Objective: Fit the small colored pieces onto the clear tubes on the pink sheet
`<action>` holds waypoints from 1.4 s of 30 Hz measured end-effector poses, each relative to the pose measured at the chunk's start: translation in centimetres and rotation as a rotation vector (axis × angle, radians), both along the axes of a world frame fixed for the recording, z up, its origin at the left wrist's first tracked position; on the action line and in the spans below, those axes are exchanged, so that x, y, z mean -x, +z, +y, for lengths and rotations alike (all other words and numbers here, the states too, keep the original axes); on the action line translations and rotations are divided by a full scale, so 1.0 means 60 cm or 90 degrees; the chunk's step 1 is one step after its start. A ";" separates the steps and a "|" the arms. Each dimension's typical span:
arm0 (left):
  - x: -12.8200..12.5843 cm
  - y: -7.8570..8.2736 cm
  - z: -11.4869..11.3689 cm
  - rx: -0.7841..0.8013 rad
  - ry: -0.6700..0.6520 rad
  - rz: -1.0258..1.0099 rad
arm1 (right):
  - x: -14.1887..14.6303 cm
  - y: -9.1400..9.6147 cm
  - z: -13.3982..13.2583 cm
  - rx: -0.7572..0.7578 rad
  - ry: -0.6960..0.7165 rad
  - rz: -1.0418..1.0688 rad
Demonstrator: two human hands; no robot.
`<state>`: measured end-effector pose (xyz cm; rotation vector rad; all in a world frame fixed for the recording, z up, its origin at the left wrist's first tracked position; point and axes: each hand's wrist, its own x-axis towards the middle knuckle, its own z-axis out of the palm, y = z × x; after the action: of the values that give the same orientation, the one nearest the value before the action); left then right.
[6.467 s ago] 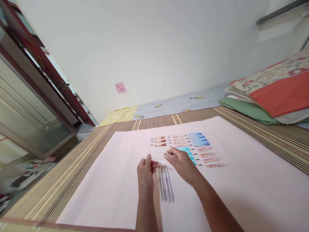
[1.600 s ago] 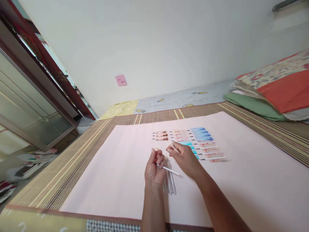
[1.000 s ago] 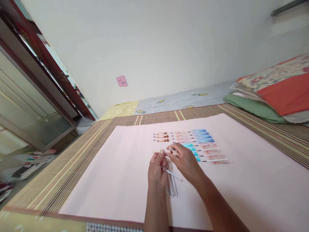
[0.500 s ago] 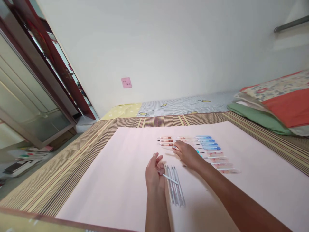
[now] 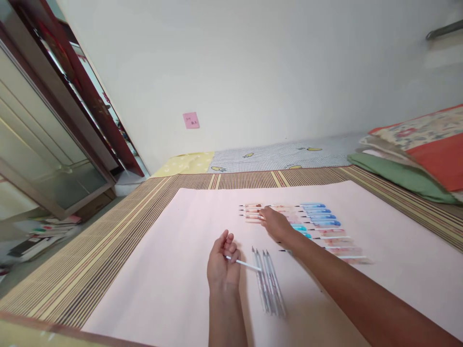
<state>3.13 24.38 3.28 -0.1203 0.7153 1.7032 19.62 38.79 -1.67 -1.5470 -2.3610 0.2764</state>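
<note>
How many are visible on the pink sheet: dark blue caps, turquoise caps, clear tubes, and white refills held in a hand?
Dark blue caps: 4
Turquoise caps, in view: 2
Clear tubes: 4
White refill in the left hand: 1
Total: 11

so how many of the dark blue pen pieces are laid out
4. The dark blue pieces lie one behind another at the right end of the far rows on the pink sheet, beyond the teal ones. The right hand and arm may hide more parts nearer.
</note>
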 end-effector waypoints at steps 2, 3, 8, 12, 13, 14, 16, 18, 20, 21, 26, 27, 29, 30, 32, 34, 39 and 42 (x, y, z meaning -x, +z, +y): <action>0.003 0.001 0.000 0.000 0.003 -0.001 | 0.000 -0.003 0.003 0.003 -0.004 -0.010; 0.004 0.001 -0.001 0.001 0.005 -0.002 | -0.001 -0.005 0.005 0.003 -0.006 -0.015; 0.005 0.002 -0.001 0.003 0.009 -0.002 | -0.001 -0.006 0.006 -0.012 -0.013 -0.048; 0.004 0.003 -0.001 0.002 0.009 -0.004 | 0.005 -0.001 0.002 -0.023 -0.019 -0.077; 0.003 0.003 0.000 0.003 0.007 -0.006 | 0.007 0.001 0.000 -0.025 -0.020 -0.085; 0.003 0.004 0.000 0.004 0.006 -0.008 | 0.008 0.003 -0.001 -0.026 -0.021 -0.093; 0.001 0.005 0.000 0.004 0.002 -0.011 | 0.011 0.005 -0.005 -0.030 -0.023 -0.109; 0.001 0.006 0.000 0.003 0.000 -0.011 | 0.013 0.008 -0.008 -0.033 -0.022 -0.120; 0.000 0.007 0.000 0.003 0.002 -0.008 | 0.014 0.010 -0.011 -0.037 -0.021 -0.127; 0.000 0.006 -0.001 0.003 0.002 -0.008 | 0.014 0.010 -0.013 -0.038 -0.020 -0.129; 0.001 0.005 -0.003 0.000 0.003 -0.009 | 0.016 0.013 -0.015 -0.041 -0.028 -0.132; 0.001 0.005 -0.003 0.001 0.003 -0.009 | 0.017 0.013 -0.015 -0.041 -0.031 -0.131; 0.002 0.005 -0.003 0.003 0.004 -0.006 | 0.018 0.013 -0.014 -0.039 -0.038 -0.126; 0.002 0.005 -0.002 0.004 0.003 -0.005 | 0.018 0.013 -0.014 -0.039 -0.040 -0.122; 0.003 0.005 -0.001 0.005 0.001 -0.004 | 0.018 0.011 -0.013 -0.037 -0.042 -0.109; 0.003 0.005 0.000 0.005 -0.001 -0.004 | 0.016 0.011 -0.012 -0.035 -0.043 -0.087; 0.002 0.003 0.001 0.004 -0.002 -0.004 | 0.008 0.023 -0.030 -0.041 -0.035 0.005; 0.004 0.003 0.000 0.011 -0.001 0.007 | 0.006 0.046 -0.069 0.001 0.028 0.156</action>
<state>2.92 24.37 3.46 -0.1231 0.7379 1.6973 19.24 34.65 1.06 -1.3775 -2.2050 0.4512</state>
